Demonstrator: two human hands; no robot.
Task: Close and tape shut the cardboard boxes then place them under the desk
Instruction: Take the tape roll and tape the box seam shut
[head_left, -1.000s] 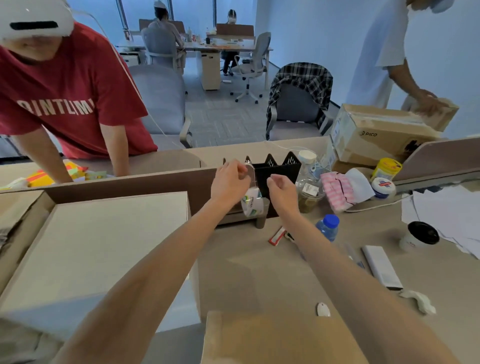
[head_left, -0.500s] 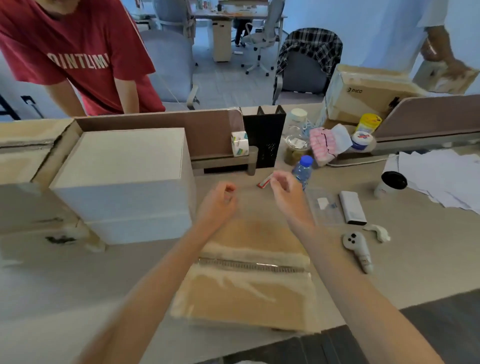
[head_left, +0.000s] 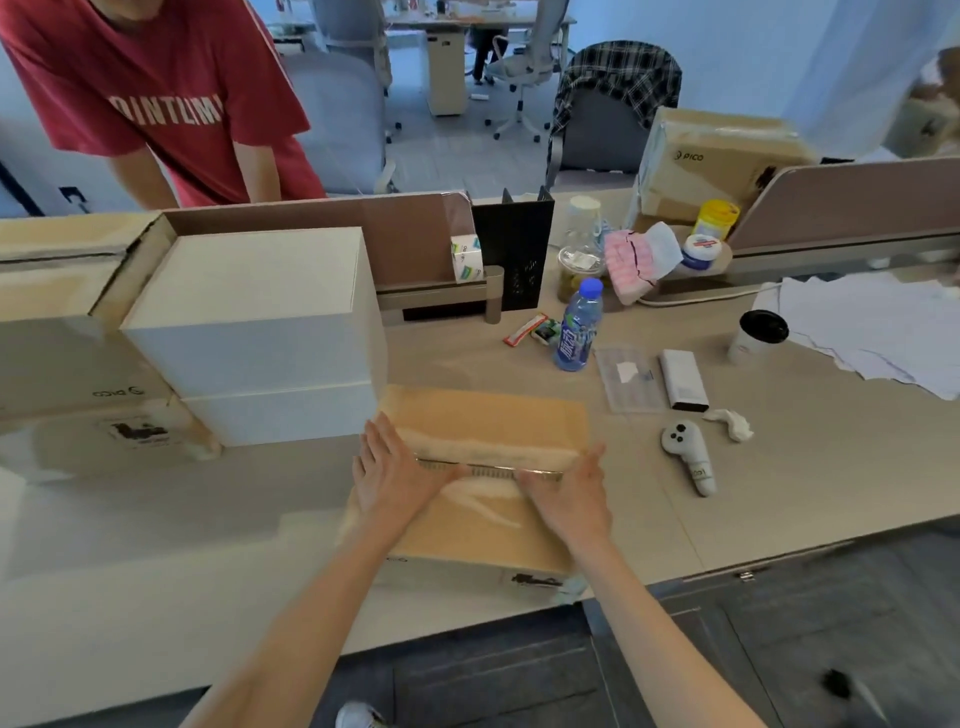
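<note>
Pressing on the closed top flaps, the left hand and the right hand lie flat on the cardboard box, fingers straight and slightly spread, grasping nothing. Each hand covers one end of the centre seam, which shows as a thin dark line with pale ragged strips along both sides. The box sits on the beige desk at six o'clock in the view, close to the front edge, its left end just beside a stack of two white boxes at ten o'clock. At twelve o'clock from the box, well apart from both hands, a tape roll sits on the ledge of the brown desk divider, next to a black mesh file holder. At one o'clock a blue-capped water bottle stands upright, with a small red wrapper lying to its left. At three o'clock a white handheld controller lies on the desk; beyond it are a clear plastic bag, a white slab-shaped device and a paper cup with a black lid, then loose white papers. At nine o'clock a large open carton stands behind the white boxes. A person in a red T-shirt leans over the far side of the divider at eleven o'clock.
</note>
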